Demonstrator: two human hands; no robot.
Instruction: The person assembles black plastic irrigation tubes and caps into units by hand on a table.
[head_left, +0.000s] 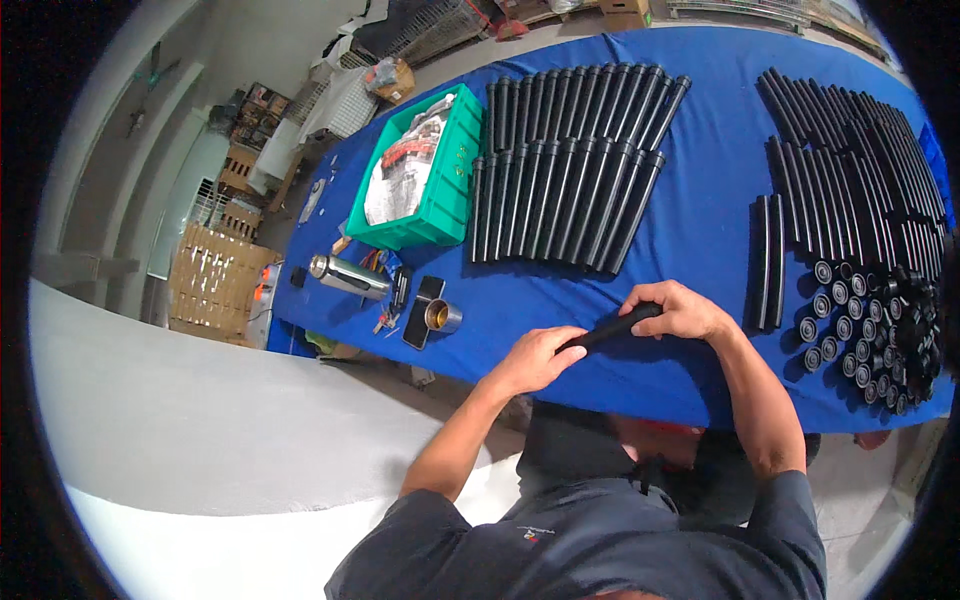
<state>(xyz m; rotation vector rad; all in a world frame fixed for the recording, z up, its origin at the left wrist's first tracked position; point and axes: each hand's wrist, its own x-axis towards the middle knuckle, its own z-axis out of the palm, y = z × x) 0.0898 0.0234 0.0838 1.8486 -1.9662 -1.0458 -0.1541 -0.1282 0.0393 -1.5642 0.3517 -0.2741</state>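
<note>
A short black tube (612, 330) lies across between my two hands, just above the near edge of the blue cloth. My left hand (540, 358) is closed round its left end, thumb along the side. Round the other end, my right hand (675, 309) has its fingers and thumb wrapped. To the right stand several round black caps (844, 327) with grey ring-shaped faces. Beyond my hands, two rows of black tubes with wider collared ends (565, 195) lie side by side.
A blue cloth (700, 130) covers the table. More plain black tubes (815, 195) lie at the right. On the left are a green crate (425, 215) holding cloth, a steel flask (350, 277), a phone (423, 310), a metal cup (443, 317) and keys (386, 320).
</note>
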